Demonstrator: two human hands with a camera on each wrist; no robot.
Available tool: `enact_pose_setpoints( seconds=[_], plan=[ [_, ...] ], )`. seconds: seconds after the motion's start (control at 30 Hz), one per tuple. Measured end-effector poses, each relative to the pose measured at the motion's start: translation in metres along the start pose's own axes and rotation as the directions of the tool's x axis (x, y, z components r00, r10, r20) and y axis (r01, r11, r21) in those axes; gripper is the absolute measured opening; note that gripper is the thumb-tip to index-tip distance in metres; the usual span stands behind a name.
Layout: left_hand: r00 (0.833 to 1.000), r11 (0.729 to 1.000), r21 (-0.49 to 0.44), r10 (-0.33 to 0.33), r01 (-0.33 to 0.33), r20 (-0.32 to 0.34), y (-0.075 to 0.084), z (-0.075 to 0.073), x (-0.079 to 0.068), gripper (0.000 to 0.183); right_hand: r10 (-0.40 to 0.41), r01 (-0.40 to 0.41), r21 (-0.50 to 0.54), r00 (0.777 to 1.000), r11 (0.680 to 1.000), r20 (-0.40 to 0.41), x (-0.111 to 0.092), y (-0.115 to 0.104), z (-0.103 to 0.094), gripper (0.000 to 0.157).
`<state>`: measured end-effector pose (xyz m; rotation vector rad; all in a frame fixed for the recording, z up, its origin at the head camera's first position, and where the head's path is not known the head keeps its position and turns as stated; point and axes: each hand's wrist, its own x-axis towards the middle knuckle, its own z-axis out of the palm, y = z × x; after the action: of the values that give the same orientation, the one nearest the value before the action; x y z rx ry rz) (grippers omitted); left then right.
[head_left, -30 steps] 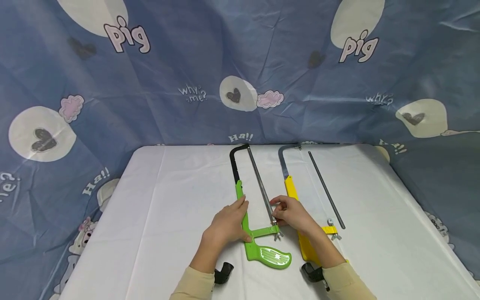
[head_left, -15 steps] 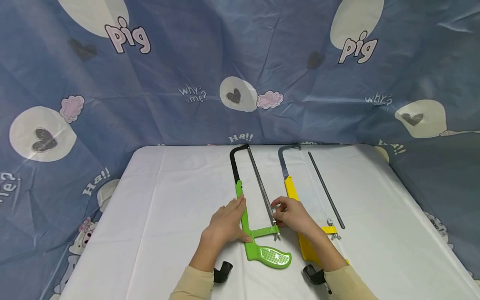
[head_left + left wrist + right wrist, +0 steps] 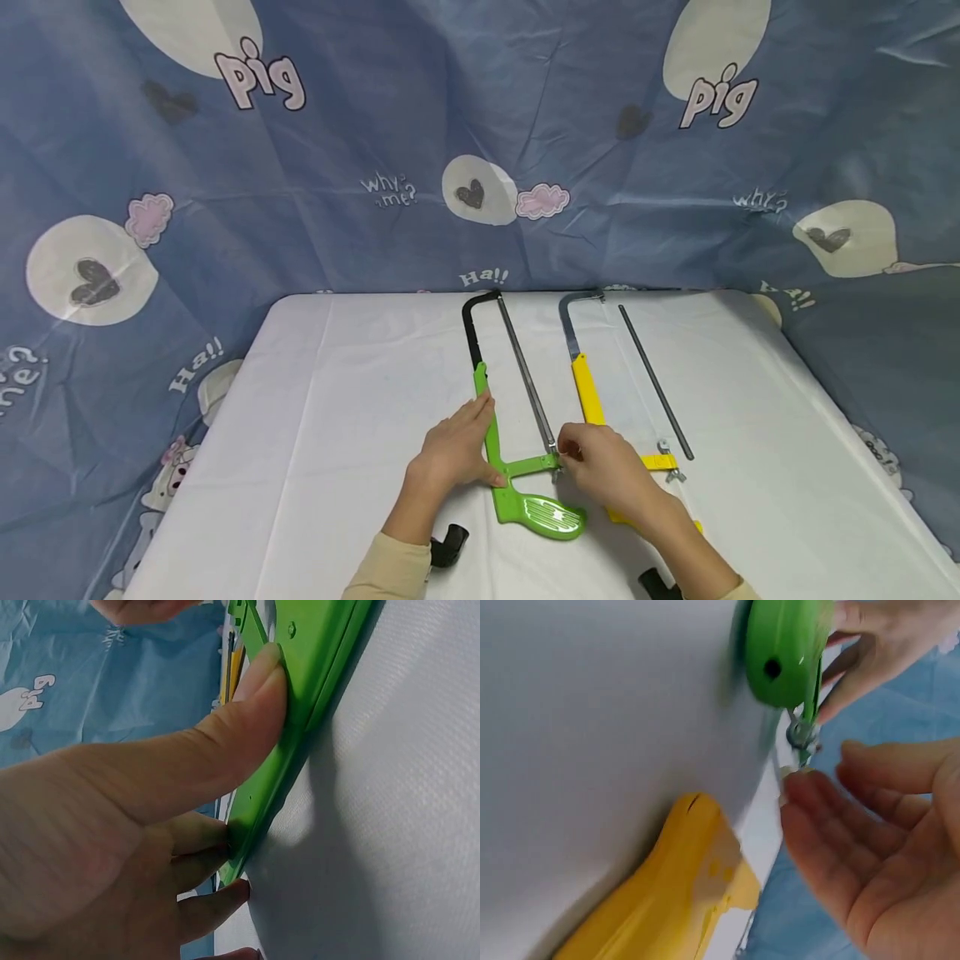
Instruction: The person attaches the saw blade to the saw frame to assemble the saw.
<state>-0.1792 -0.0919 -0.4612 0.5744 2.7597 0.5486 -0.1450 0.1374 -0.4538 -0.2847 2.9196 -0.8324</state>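
A green hacksaw [image 3: 551,517] lies flat on the table, its grey blade [image 3: 525,371] running from the black front arm to the green crosspiece. My left hand [image 3: 453,446] rests on the frame's long back. In the left wrist view the thumb [image 3: 247,712] presses near the handle while the other fingertips touch further along. Beside the crosspiece is my right hand [image 3: 611,471], fingers loosely bent. From the right wrist view, its fingertips are close to the metal wing nut [image 3: 802,735], with a gap between thumb and fingers; contact is unclear.
To the right lies a yellow hacksaw [image 3: 588,392], partly under my right forearm. A loose blade [image 3: 657,383] lies apart from its frame, further right. The white tabletop [image 3: 360,375] ends at a blue patterned cloth [image 3: 600,150] behind.
My right hand has moved from the blade's near end down toward me, to beside the crosspiece and wing nut. The left hand stays on the green frame.
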Motion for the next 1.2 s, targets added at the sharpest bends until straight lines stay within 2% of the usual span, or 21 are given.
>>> enact_pose_setpoints(
  seconds=[0.07, 0.2, 0.4, 0.7, 1.0, 1.2],
  plan=[
    [1.000, 1.000, 0.005, -0.002, 0.002, 0.003, 0.000, 0.001, 0.001, 0.116, 0.010, -0.010, -0.014, 1.000, 1.000, 0.002, -0.005, -0.002, 0.000, 0.012],
    [1.000, 1.000, 0.008, -0.002, 0.002, 0.002, 0.001, 0.001, 0.001, 0.116, 0.042, -0.043, 0.047, 0.999, 0.998, 0.028, -0.009, -0.002, 0.003, 0.014],
    [1.000, 1.000, -0.011, 0.006, -0.006, -0.001, 0.001, 0.000, 0.000, 0.116, 0.024, -0.029, 0.129, 0.999, 0.991, 0.041, -0.009, 0.000, 0.008, 0.020],
    [1.000, 1.000, -0.009, 0.003, -0.003, 0.001, 0.001, -0.001, -0.001, 0.116, 0.016, -0.014, 0.107, 1.000, 0.994, -0.011, -0.011, 0.002, 0.013, 0.023],
    [1.000, 1.000, -0.002, 0.008, -0.008, -0.003, 0.001, 0.000, -0.001, 0.116, 0.025, -0.023, 0.092, 0.999, 0.995, -0.023, -0.012, 0.004, 0.018, 0.024],
    [1.000, 1.000, 0.005, 0.012, -0.012, -0.006, 0.001, 0.000, -0.001, 0.116, 0.033, -0.031, 0.122, 0.999, 0.992, -0.014, -0.013, 0.005, 0.018, 0.022]
  ],
)
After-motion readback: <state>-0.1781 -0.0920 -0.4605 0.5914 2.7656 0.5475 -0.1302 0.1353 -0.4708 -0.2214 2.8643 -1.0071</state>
